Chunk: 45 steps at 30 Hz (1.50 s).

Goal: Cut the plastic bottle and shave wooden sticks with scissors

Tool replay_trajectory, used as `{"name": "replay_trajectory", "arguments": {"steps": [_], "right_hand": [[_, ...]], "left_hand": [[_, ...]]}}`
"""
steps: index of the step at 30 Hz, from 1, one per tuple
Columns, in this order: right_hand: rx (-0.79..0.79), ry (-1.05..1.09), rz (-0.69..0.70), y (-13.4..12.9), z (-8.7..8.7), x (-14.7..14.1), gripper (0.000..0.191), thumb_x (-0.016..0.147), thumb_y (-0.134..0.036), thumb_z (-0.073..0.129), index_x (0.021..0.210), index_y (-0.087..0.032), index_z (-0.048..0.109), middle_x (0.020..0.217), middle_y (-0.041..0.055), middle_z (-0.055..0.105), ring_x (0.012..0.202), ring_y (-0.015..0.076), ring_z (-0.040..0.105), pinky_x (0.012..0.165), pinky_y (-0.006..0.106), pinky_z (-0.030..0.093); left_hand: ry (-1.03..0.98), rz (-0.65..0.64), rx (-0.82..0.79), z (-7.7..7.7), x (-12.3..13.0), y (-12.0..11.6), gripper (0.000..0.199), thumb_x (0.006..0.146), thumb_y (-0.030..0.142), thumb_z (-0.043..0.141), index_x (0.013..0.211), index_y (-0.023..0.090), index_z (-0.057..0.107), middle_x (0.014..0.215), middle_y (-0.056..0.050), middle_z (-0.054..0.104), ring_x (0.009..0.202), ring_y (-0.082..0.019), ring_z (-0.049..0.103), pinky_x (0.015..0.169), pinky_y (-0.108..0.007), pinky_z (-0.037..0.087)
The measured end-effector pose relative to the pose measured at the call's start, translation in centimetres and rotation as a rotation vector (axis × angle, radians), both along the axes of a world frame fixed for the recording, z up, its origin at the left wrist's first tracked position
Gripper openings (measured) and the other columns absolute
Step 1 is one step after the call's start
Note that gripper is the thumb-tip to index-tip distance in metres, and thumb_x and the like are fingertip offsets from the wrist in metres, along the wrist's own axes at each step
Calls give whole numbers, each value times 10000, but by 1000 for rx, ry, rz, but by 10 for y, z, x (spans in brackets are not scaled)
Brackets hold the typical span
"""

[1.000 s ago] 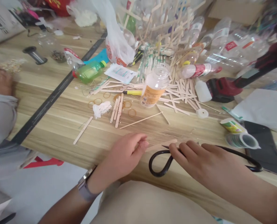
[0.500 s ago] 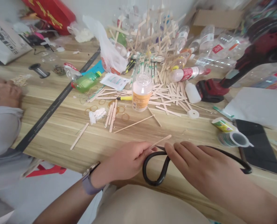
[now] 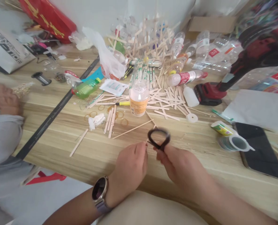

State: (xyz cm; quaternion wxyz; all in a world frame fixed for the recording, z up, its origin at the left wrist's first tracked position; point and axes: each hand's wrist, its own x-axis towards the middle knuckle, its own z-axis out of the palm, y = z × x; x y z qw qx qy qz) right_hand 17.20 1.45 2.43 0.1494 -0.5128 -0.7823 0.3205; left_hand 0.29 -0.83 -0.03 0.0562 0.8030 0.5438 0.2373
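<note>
My left hand [image 3: 131,164], with a watch on its wrist, is closed around a wooden craft stick [image 3: 146,141]; only a sliver of the stick shows past the fingers. My right hand [image 3: 180,162] grips a pair of black scissors by the middle. One looped handle of the scissors [image 3: 159,139] sticks up beyond the thumb, blurred by motion. A thin dark point from the scissors reaches toward the stick at my left fingertips; whether it touches cannot be made out. The other handle is hidden.
A clear jar with an orange label [image 3: 139,101] stands ahead, before a pile of craft sticks [image 3: 162,100]. A phone [image 3: 260,150] and a tape roll [image 3: 237,142] lie right, beyond them a red-black power tool [image 3: 210,93]. Another person's hand [image 3: 6,97] rests at far left.
My right hand has turned over, swinging the scissors' loop upward and away from me. My left hand has rolled so its back faces up, and the stick is now mostly covered.
</note>
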Motion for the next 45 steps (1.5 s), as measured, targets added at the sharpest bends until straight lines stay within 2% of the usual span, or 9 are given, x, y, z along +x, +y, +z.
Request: {"name": "replay_trajectory", "arguments": {"steps": [3, 8, 13, 18, 23, 29, 35, 41, 45], "right_hand": [[341, -125, 9, -2, -5, 3, 262, 841, -145, 346, 863, -163, 606, 729, 102, 701, 638, 211, 669, 515, 279, 395], [-307, 130, 59, 2, 4, 2, 295, 965, -272, 294, 775, -196, 507, 576, 18, 644, 485, 139, 618, 489, 225, 420], [138, -161, -26, 0, 2, 2, 205, 816, -118, 398, 852, -155, 596, 760, 123, 704, 673, 235, 677, 532, 287, 408], [-260, 1, 87, 5, 2, -1, 291, 961, -199, 299, 762, -190, 511, 591, 17, 654, 493, 132, 622, 484, 216, 425], [72, -244, 25, 2, 1, -1, 252, 800, -46, 408, 912, -133, 616, 831, 145, 713, 744, 254, 684, 575, 299, 435], [-294, 11, 99, 5, 1, 2, 278, 970, -203, 303, 841, -181, 548, 615, 3, 671, 494, 129, 627, 486, 212, 431], [191, -187, 24, 3, -4, 4, 249, 811, -82, 394, 924, -143, 607, 782, 123, 709, 673, 222, 672, 537, 281, 403], [-663, 214, -11, 8, 8, 0, 259, 972, -321, 299, 823, -197, 472, 638, 19, 656, 519, 142, 625, 438, 217, 349], [-51, -64, -1, 2, -4, 4, 185, 846, -99, 374, 819, -164, 545, 723, 96, 686, 640, 184, 649, 539, 258, 385]], "left_hand": [[-31, 1, 25, 4, 2, 0, 253, 945, 118, 325, 940, 156, 575, 768, -72, 699, 686, -192, 676, 621, -296, 535], [74, 12, 74, 6, 4, 0, 252, 940, 118, 332, 838, 180, 555, 643, -34, 639, 569, -194, 623, 501, -285, 476], [46, -27, 39, 6, 3, 1, 248, 897, 73, 340, 849, 182, 558, 728, -62, 685, 636, -206, 656, 584, -307, 521], [125, 15, -1, 2, 2, -2, 238, 914, 95, 352, 842, 171, 565, 641, -52, 638, 570, -222, 631, 498, -309, 485], [69, -18, -65, 0, 3, -2, 248, 907, 93, 355, 876, 177, 586, 732, -62, 689, 642, -209, 660, 593, -313, 529], [145, 10, -44, 2, 5, -2, 251, 908, 89, 353, 840, 163, 583, 623, -50, 634, 559, -228, 629, 489, -315, 480], [76, -2, -39, 3, 5, -2, 236, 902, 85, 361, 892, 175, 578, 731, -61, 679, 646, -202, 656, 593, -301, 515], [200, -15, -81, 0, 5, -2, 221, 886, 67, 384, 810, 189, 552, 658, -40, 638, 605, -196, 629, 540, -277, 482], [109, -5, -135, 2, 8, 1, 213, 886, 68, 396, 855, 183, 572, 724, -56, 673, 661, -205, 658, 607, -296, 513]]}}
